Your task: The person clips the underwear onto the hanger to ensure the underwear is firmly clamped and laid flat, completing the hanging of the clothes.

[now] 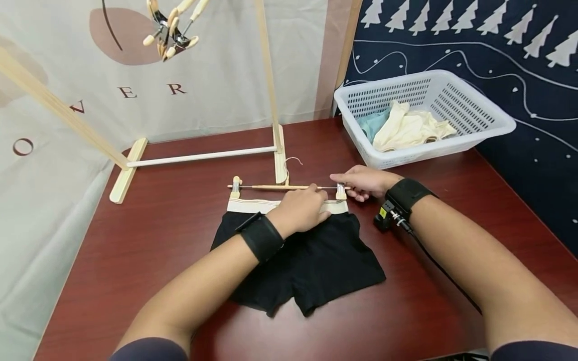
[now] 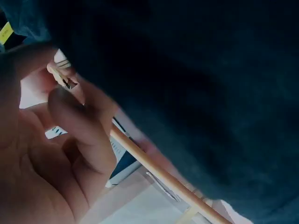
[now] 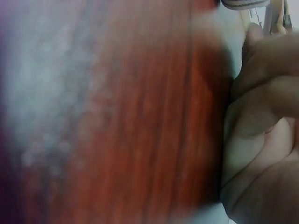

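Observation:
Black shorts with a white waistband lie flat on the table, legs toward me. A wooden clip hanger runs along the waistband, its wire hook pointing away. Its left clip and right clip sit over the waistband's two ends. My left hand lies across the waistband right of the middle, curled fingers gripping it beside the hanger bar. At the right end, my right hand pinches the right clip between thumb and fingers. In the right wrist view its curled fingers show close over the table.
A white plastic basket holding cream and light blue cloths stands at the back right. Behind the hanger is a wooden rack with a white bar. Several more clip hangers hang at the top. Fabric sheets cover the walls.

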Action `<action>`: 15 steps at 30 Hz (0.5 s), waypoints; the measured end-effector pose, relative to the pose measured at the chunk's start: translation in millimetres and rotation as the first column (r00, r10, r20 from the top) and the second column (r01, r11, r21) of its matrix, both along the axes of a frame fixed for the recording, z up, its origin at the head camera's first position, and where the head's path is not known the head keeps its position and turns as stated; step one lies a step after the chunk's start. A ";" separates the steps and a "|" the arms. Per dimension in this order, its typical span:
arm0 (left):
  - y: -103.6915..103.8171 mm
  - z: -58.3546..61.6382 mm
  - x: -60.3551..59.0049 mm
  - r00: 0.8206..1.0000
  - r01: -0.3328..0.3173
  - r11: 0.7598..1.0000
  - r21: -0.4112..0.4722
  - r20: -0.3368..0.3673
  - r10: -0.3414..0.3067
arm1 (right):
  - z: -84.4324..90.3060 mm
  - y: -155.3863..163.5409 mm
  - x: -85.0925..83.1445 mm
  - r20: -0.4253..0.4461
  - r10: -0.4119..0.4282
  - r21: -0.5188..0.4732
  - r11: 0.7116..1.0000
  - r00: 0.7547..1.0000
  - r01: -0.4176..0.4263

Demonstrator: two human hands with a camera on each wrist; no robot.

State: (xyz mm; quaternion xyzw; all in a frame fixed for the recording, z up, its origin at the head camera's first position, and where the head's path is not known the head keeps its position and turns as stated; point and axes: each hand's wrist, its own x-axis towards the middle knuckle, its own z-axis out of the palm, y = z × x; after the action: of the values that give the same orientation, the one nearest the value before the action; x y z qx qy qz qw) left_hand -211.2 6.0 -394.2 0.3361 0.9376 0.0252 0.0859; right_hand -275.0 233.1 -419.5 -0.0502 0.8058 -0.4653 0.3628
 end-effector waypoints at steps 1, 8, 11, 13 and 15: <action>2.0 -1.1 -0.5 1.000 -0.004 1.000 -0.008 0.004 0.004 | -1.1 -0.8 -0.7 0.002 -0.004 -0.004 1.000 1.000 0.004; 9.3 -10.1 -7.0 1.000 -0.014 0.999 0.041 0.017 0.013 | -2.3 -2.3 -0.1 0.004 -0.011 -0.015 1.000 1.000 0.011; 10.9 -11.0 -11.1 0.998 -0.025 0.997 0.077 0.064 0.020 | -0.3 -1.1 -0.7 -0.013 -0.013 -0.015 1.000 1.000 0.013; 11.4 -10.0 -13.2 0.995 -0.029 0.995 0.090 0.101 0.020 | 0.8 -0.4 -1.0 -0.024 -0.009 -0.016 1.000 1.000 0.008; 12.0 -9.0 -14.9 0.991 -0.022 0.995 0.096 0.130 0.009 | 0.8 -0.1 -0.4 -0.027 -0.016 -0.023 1.000 1.000 0.015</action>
State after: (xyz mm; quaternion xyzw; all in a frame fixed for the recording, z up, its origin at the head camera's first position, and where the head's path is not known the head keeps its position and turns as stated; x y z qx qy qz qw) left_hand -226.1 18.0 -403.2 0.3302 0.9303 0.0934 0.1298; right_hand -275.4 233.1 -418.7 -0.0542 0.8056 -0.4766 0.3477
